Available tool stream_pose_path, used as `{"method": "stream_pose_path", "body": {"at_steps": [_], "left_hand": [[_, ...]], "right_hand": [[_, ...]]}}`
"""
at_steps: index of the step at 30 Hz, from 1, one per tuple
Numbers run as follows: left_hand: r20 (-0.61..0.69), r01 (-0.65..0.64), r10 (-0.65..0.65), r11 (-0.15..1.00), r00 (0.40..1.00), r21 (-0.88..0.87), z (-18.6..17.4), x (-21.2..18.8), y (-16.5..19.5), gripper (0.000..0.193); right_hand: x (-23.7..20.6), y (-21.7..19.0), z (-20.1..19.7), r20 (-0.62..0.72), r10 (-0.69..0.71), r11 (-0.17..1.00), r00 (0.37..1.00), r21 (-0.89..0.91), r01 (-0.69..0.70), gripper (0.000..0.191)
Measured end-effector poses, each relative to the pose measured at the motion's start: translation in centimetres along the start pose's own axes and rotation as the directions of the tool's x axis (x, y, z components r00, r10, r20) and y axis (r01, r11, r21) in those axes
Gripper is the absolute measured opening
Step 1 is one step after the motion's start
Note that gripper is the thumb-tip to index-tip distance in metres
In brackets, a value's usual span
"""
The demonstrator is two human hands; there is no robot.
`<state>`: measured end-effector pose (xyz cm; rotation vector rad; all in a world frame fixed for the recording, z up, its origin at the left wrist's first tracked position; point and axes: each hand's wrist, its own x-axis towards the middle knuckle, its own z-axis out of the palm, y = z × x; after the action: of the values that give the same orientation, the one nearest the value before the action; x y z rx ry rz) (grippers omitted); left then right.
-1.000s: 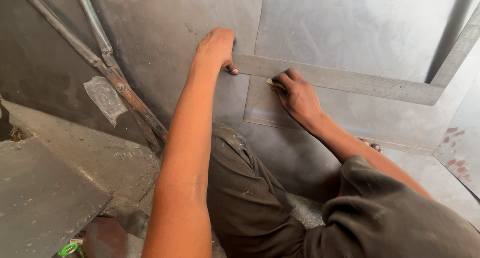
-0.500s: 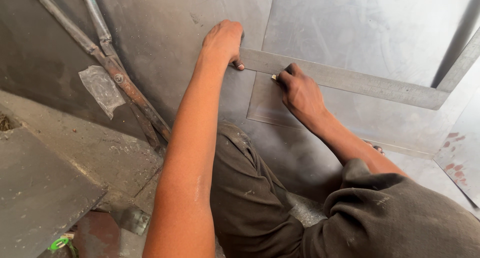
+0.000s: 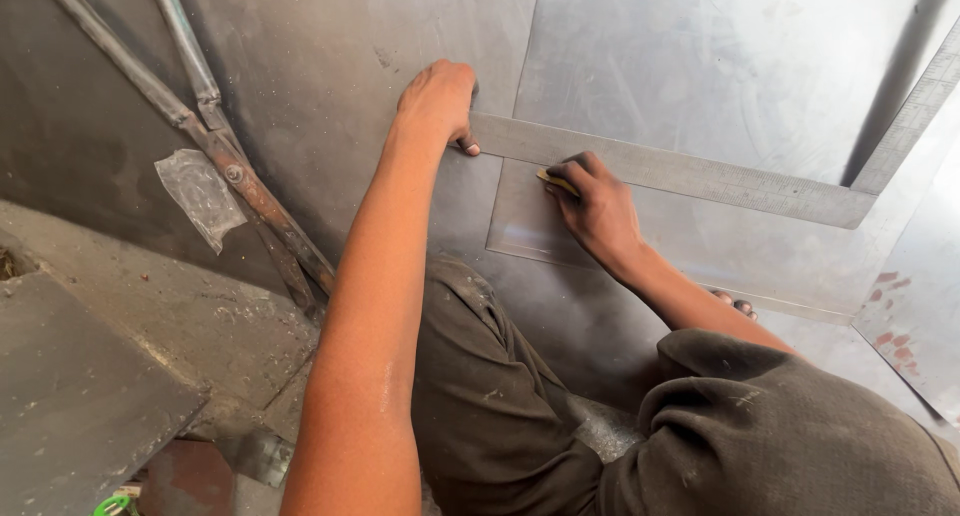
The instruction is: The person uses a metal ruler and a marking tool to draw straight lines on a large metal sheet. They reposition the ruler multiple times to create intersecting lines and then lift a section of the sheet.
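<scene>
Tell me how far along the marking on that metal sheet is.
Done: the metal square lies flat on the sheet, pinned at its end by the left hand. In hand: the right hand presses a small yellowish marker against the square's lower edge, near its left end. Left: no drawn line shows along the edge to the right.

Grey steel ruler (image 3: 680, 171), yellowish marker (image 3: 556, 182), red-spotted sheet (image 3: 905, 316).
</scene>
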<state>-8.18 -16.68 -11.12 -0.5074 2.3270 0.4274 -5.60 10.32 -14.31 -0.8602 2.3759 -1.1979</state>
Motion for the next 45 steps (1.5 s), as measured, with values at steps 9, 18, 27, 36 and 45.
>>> {"method": "stream_pose_path", "body": {"at_steps": [9, 18, 27, 36, 45], "left_hand": [[-0.009, 0.010, -0.010, 1.000, 1.000, -0.007, 0.1, 0.0, 0.0, 0.052], [-0.014, 0.005, -0.005, 1.000, 1.000, -0.022, 0.1, 0.1, -0.2, 0.056], [-0.009, -0.003, 0.002, 1.000, 1.000, -0.024, 0.0, 0.1, -0.1, 0.054], [-0.004, 0.002, -0.002, 1.000, 1.000, -0.030, -0.3, -0.3, 0.0, 0.051], [0.006, 0.024, -0.024, 0.999, 1.000, -0.034, -0.3, -0.3, 0.0, 0.054]], "right_hand": [[0.9, -1.1, -0.3, 0.021, -0.069, 0.995, 0.997, -0.069, 0.070, 0.012], [1.8, -0.5, 0.0, 0.529, 0.277, 0.959, 0.802, -0.199, -0.200, 0.009], [-0.2, -0.5, 0.3, -0.047, 0.039, 0.999, 0.998, -0.022, -0.040, 0.018], [0.9, -1.0, 0.1, -0.002, -0.046, 0.991, 0.999, -0.124, 0.046, 0.010], [1.8, 0.0, 0.4, 0.562, 0.259, 0.964, 0.785, -0.200, -0.175, 0.015]]}}
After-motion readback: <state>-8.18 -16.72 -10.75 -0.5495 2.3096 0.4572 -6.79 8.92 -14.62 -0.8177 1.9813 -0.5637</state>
